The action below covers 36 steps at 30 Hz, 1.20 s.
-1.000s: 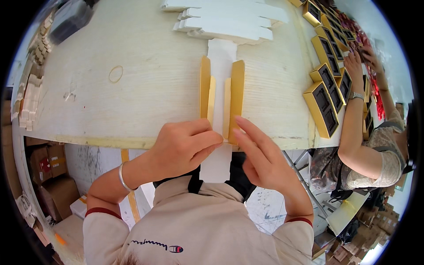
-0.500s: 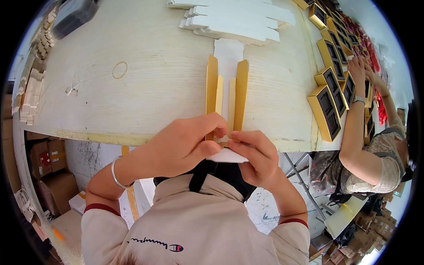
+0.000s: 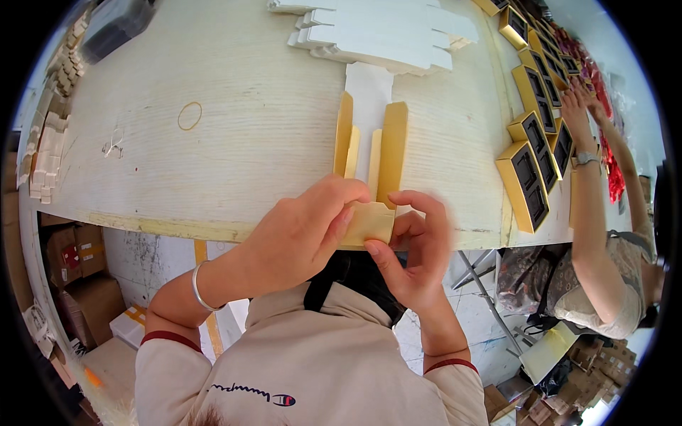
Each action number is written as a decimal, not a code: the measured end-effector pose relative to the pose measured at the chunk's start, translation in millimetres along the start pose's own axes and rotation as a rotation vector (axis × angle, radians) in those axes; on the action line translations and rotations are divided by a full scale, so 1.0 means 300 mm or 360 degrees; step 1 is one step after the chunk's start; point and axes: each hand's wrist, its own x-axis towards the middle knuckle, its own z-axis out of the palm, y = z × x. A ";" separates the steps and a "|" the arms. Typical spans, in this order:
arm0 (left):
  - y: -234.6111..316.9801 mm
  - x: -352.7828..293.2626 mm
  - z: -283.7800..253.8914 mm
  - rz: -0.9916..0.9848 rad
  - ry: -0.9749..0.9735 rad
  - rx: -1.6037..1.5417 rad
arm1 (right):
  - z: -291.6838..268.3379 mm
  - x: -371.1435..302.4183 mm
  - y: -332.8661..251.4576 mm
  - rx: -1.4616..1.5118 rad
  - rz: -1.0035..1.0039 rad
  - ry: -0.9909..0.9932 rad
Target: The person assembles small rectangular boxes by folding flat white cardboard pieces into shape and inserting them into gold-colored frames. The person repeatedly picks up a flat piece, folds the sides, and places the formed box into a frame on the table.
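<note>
Counter (image 3: 213, 142) of pale wood grain carries the work, its near edge serving as a rest for a flat gold-and-white carton blank (image 3: 369, 142). The blank's long axis runs straight away from the person, far end pointing at a stack of white blanks (image 3: 383, 35), side walls raised. Finished gold boxes (image 3: 529, 163) line the right edge, within a co-worker's reach. Left hand (image 3: 305, 231) and right hand (image 3: 415, 252) both pinch the near gold flap (image 3: 368, 221), folding it at the counter edge.
</note>
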 end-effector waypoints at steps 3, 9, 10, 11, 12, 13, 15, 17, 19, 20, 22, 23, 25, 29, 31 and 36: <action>-0.009 0.007 0.000 0.0040 -0.0040 0.0098 | -0.030 -0.004 0.015 -0.0140 -0.0029 -0.0101; -0.004 -0.001 0.019 0.0133 0.0167 0.0219 | -0.029 -0.032 0.038 -0.0871 -0.0449 -0.0274; 0.001 -0.007 0.016 0.0184 0.0125 0.0271 | -0.027 -0.036 0.041 -0.0934 -0.0514 -0.0259; 0.011 -0.020 0.008 0.0236 0.0083 0.0324 | -0.027 -0.021 0.049 -0.1003 -0.0679 -0.0258; 0.016 -0.031 0.004 0.0289 0.0040 0.0375 | -0.028 -0.008 0.054 -0.1070 -0.0845 -0.0256; 0.007 -0.045 0.006 0.0411 0.0071 0.0529 | -0.029 0.002 0.054 -0.1111 -0.0889 -0.0297; -0.019 -0.068 0.018 0.0660 0.0131 0.0834 | -0.038 0.019 0.042 -0.1193 -0.0978 -0.0378; -0.011 -0.064 0.020 0.0655 0.0142 0.0913 | -0.050 0.032 0.016 -0.1284 -0.0888 -0.0543; 0.006 -0.058 0.017 0.0561 0.0077 0.0925 | -0.052 0.040 -0.001 -0.1325 -0.0801 -0.0662; 0.007 -0.057 0.023 0.0557 0.0087 0.0936 | -0.052 0.043 -0.005 -0.1321 -0.0760 -0.0698; 0.005 -0.054 0.034 0.0552 0.0107 0.0960 | -0.056 0.054 -0.016 -0.1293 -0.0636 -0.0806; 0.008 -0.053 0.032 0.0498 0.0058 0.0982 | -0.062 0.062 -0.023 -0.1268 -0.0552 -0.0877; 0.025 -0.049 0.024 0.0391 -0.0038 0.1024 | -0.071 0.073 -0.022 -0.1181 -0.0450 -0.0952; 0.051 -0.031 0.012 0.0257 -0.0174 0.0994 | -0.082 0.076 -0.013 -0.1016 -0.0404 -0.0978; 0.053 -0.033 0.008 0.0279 -0.0195 0.1031 | -0.089 0.084 -0.021 -0.1077 -0.0491 -0.0980; 0.034 -0.030 -0.016 0.0255 -0.0333 0.1014 | -0.124 0.150 -0.015 -0.1162 -0.0840 -0.1208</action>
